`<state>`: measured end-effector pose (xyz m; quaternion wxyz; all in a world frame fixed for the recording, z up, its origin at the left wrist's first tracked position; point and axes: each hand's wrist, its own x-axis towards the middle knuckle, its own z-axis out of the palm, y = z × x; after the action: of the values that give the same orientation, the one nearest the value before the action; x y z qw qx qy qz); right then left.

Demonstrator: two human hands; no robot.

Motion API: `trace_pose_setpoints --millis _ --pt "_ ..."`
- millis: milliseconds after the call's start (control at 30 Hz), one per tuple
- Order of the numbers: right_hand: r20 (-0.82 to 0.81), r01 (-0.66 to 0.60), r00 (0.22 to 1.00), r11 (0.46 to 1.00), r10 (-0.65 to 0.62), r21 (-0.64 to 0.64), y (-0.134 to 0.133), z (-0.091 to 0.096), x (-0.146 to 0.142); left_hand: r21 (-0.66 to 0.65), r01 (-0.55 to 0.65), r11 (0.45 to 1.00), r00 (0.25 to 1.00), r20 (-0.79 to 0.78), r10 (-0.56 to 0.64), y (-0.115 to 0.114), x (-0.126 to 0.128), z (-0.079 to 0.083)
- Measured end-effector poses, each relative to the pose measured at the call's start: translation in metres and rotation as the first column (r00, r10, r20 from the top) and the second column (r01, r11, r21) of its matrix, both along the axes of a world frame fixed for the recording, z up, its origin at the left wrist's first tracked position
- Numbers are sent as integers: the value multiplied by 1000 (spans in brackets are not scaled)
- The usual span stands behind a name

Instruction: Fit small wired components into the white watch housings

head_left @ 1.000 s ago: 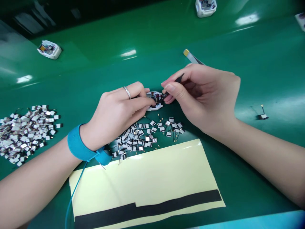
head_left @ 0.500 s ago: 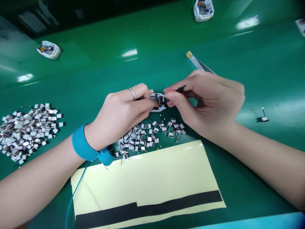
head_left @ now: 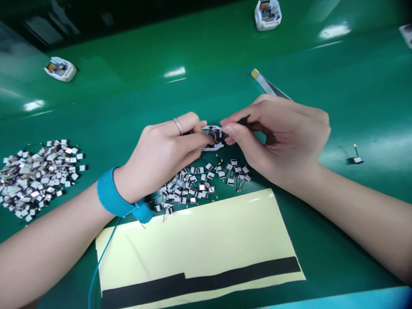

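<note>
At the middle of the green surface lies a small white-rimmed device housing with a circuit board inside. My left hand, wearing a ring and a blue wrist strap, grips its left side, index fingertip pressed onto the board. My right hand is closed in a pinch at the housing's right edge. A slim black piece sticks out between its thumb and index finger; its kind is hard to tell. Just below lie many small white square parts with short black leads.
A bigger heap of such parts lies left; a single one lies right. A yellow sheet with a black strip is in front. Behind are two white housings and a grey, yellow-tipped strip.
Both white housings at the back have shifted slightly to the left. My hands and the device between them have hardly moved.
</note>
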<state>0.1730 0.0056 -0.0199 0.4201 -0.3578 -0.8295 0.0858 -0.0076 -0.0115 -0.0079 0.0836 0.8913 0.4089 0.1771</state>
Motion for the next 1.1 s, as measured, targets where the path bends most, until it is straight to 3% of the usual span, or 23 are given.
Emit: trace_pose_setpoints --millis 1100 --pt "-3 44 999 997 -44 -62 -2 1 0 -5 -11 1000 1000 -15 11 0 -1 1"
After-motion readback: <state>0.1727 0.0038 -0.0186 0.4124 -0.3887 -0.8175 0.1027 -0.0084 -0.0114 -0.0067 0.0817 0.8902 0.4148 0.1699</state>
